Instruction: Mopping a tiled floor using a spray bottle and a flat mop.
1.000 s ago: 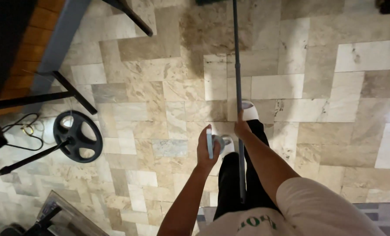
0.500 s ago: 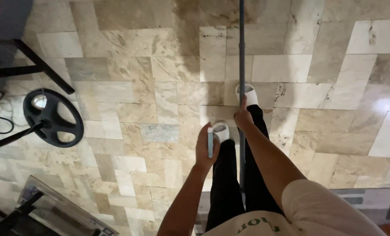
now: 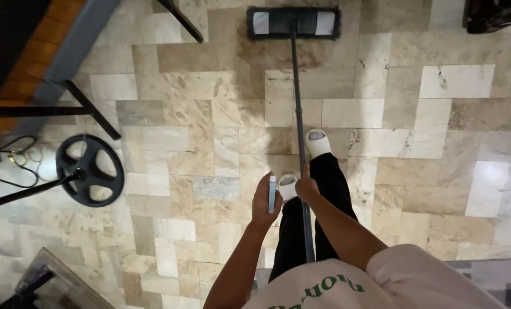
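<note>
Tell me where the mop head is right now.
The mop head lies flat on the tiled floor at the top centre of the head view, ahead of the person's feet, at the far end of the pole gripped by the right hand.

Beige marble-tile floor (image 3: 438,114), black round stand base (image 3: 89,170), cables (image 3: 15,157)

A slim light-blue phone (image 3: 272,194) stands edge-on in the left hand (image 3: 265,201).

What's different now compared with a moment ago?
The flat mop head has come into view at the top of the picture, out ahead on the stone floor. The right hand sits a little lower in the picture. Unchanged: it still grips the mop pole, and the left hand still holds the slim light-blue object.
</note>
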